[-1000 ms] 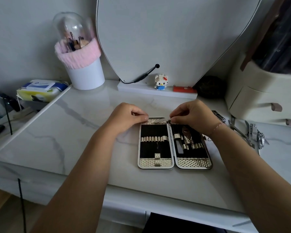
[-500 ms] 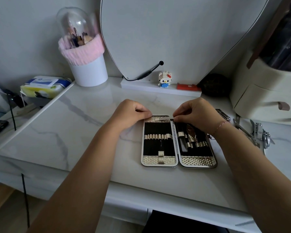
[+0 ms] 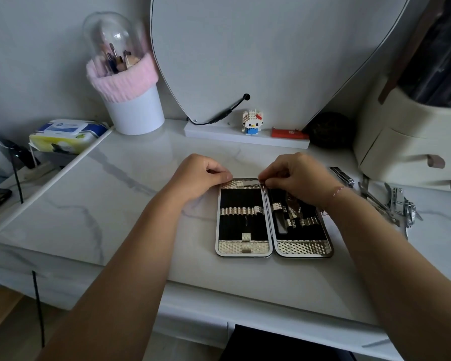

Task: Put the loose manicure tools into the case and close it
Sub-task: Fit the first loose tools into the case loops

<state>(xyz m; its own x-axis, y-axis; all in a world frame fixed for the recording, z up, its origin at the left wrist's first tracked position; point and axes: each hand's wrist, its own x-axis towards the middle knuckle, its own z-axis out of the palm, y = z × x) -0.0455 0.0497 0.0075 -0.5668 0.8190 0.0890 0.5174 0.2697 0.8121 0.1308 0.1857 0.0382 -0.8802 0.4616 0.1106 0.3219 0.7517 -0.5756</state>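
Your right hand (image 3: pixel 297 178) has brought the thin metal tool (image 3: pixel 249 181) down onto the case (image 3: pixel 245 247). A second ago its pointed tip stuck out clear to the left of your pinching fingers (image 3: pixel 264 181), angled above the rim. Now only a short flat stretch shows just left of those fingers, lying along the patterned strip at the top of the left half. Your left hand (image 3: pixel 198 178) has edged closer, so the gap between its thumb and your right fingers is narrower, and the thumb sits against the case's top left corner.
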